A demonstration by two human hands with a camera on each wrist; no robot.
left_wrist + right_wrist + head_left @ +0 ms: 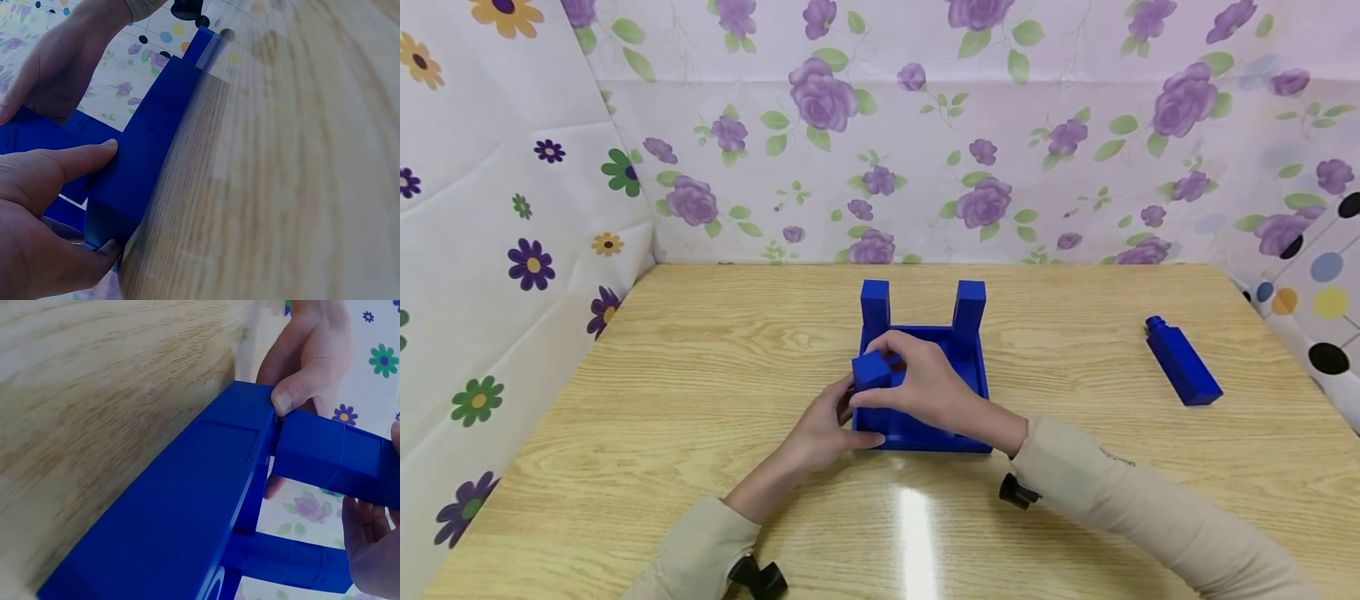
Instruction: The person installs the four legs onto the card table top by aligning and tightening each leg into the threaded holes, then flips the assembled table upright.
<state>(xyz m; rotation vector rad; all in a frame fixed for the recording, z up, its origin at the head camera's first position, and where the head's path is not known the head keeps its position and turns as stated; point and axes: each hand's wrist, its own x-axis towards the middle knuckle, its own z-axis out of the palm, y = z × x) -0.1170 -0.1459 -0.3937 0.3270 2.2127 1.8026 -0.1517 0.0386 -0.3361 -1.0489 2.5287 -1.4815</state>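
Note:
A shallow square blue base with raised sides lies on the wooden table. Two square blue legs, the left one and the right one, stand up from its far corners. My right hand pinches a third blue leg between thumb and fingers, upright over the near left corner. In the right wrist view that leg meets the base's corner. My left hand grips this corner, thumb along the near side, other fingers round the left side.
A loose blue leg with a narrow threaded-looking end lies on the table to the right. Floral sheeting rises behind the table, with patterned sheets at both sides. Dark wrist cameras sit at both sleeves.

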